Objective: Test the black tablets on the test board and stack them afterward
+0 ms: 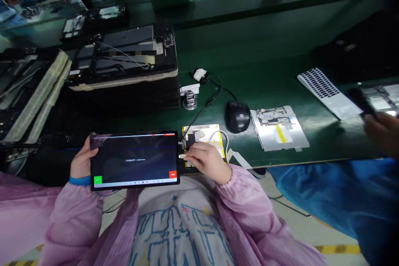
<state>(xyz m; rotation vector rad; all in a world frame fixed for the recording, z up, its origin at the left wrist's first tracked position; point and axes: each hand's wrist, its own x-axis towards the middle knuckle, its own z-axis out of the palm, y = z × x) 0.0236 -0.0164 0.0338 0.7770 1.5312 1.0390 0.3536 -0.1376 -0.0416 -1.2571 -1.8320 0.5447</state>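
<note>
A tablet (134, 158) with a dark lit screen, a green square at its lower left and a red one at its lower right, is held over my lap at the table's front edge. My left hand (81, 162) grips its left edge, fingers behind it. My right hand (206, 158) is closed in a pinch on a cable plug (182, 156) at the tablet's right edge. A white cable (222, 136) loops away from there over a yellow-edged board (202, 131).
A black mouse (237, 116), a silver plate with a yellow strip (279, 128), a small counter (190, 100) and a stack of opened tablets (124, 56) lie on the green table (264, 62). A co-worker in blue (343, 199) sits at right, hand (382, 131) near a keypad (327, 91).
</note>
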